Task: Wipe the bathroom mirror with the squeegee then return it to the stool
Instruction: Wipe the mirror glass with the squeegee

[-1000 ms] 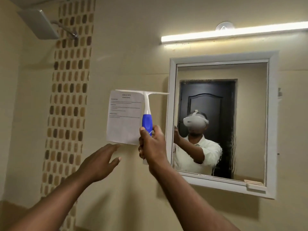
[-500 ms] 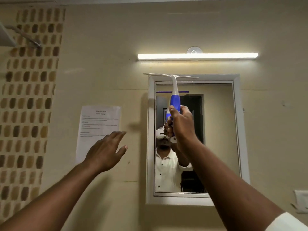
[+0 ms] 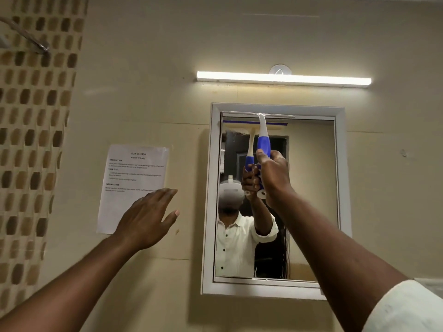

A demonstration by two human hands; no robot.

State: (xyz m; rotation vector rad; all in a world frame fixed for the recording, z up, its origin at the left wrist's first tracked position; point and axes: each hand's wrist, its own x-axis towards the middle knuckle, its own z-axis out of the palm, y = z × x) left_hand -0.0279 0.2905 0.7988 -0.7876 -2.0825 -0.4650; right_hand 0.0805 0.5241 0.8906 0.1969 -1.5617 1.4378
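Far left: strip of brown mosaic tiles [image 3: 36,140] running down the wall, a chrome shower arm [image 3: 26,37] crossing its top. Next along, a printed task sheet [image 3: 134,185] stuck to the beige wall. In front of its lower right corner, the left hand [image 3: 146,221] — raised, fingers straight and close together, thumb apart, holding nothing; whether it touches the wall, impossible to say. Then the mirror [image 3: 309,200] in its white frame, lit tube light [image 3: 284,79] mounted above. At the mirror's upper left, the squeegee [image 3: 262,130]: white T-shaped head level just under the top of the frame, blue-and-white handle hanging down from it. Blade at or very near the glass, judging by how closely the reflection meets it, though actual contact cannot be confirmed. Right hand [image 3: 273,178] wrapped round the lower handle, fingers curled tight about it, arm reaching up from lower right, pale sleeve at the corner.

Progress, as a judgement: early. Tool in hand and placed for a first downward pull along the left part of the glass — faint streaks visible lower down near the dark reflected door, so wiping looks barely begun. Left to do: strokes down and across the whole pane, then the return to the stool, which is nowhere in view.
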